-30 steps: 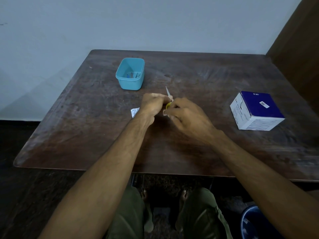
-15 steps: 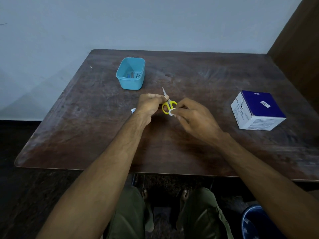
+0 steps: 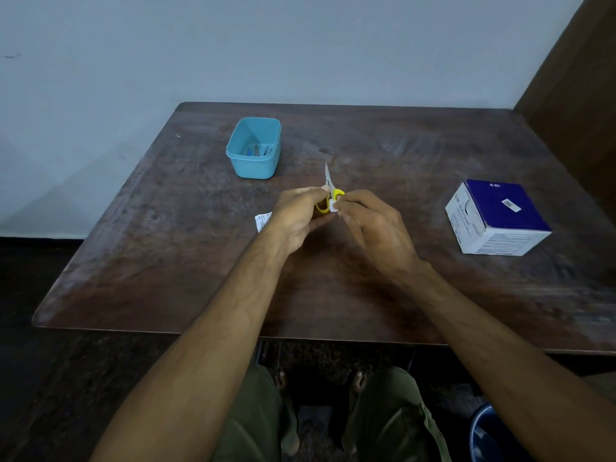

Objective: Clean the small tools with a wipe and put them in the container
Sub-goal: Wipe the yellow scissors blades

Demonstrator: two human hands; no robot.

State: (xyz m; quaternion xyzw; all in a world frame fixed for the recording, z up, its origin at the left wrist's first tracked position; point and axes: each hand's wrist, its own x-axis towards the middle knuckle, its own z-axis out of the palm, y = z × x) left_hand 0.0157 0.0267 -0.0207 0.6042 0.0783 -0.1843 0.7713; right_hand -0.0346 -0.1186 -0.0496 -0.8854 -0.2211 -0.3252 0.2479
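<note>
Small scissors (image 3: 328, 185) with yellow handles and thin metal blades point up and away over the middle of the table. My left hand (image 3: 298, 215) grips them at the handles. My right hand (image 3: 370, 221) pinches a small white wipe (image 3: 333, 205) against the yellow handle loop. A light blue plastic container (image 3: 255, 165) stands behind and left of my hands, with a few small tools lying in its bottom.
A torn white wipe wrapper (image 3: 262, 221) lies on the dark wooden table (image 3: 366, 145) just left of my left hand. A blue and white box of swabs (image 3: 493, 218) sits at the right. A wall is behind the table, and a blue bin (image 3: 490, 435) stands below right.
My hands have parted slightly, so the yellow handles now show. The wipe has moved down from the blades to the handle loop. The scissors stay upright in my left hand.
</note>
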